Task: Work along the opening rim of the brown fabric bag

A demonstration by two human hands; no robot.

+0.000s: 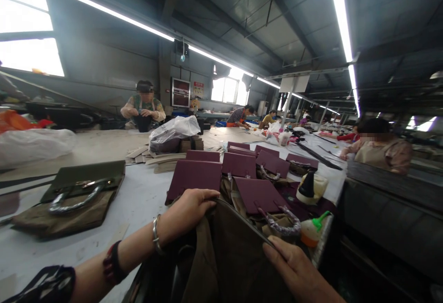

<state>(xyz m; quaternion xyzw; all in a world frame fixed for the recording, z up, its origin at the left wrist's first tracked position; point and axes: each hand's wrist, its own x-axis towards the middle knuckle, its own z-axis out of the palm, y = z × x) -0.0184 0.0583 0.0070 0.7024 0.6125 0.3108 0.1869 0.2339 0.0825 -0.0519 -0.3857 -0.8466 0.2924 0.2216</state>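
Between my hands a dark olive-brown fabric bag piece (238,252) is stretched along its upper edge. My left hand (194,208) pinches the far left end of that edge. Lower on the right, my right hand (294,266) grips the same edge between thumb and fingers. The lower part of the piece runs out of the picture. Just beyond it lie several maroon handbags (258,194) with flat flaps, some with wrapped handles. To the left rests an olive green handbag (78,196), its handle wrapped in clear film.
A bottle with orange liquid and a green nozzle (313,230) stands near the table's right edge, beside a cream container with a black cone (311,187). Behind the bags are stacked card pieces (169,162) and a white plastic bag (176,132). Co-workers (380,148) sit along the tables.
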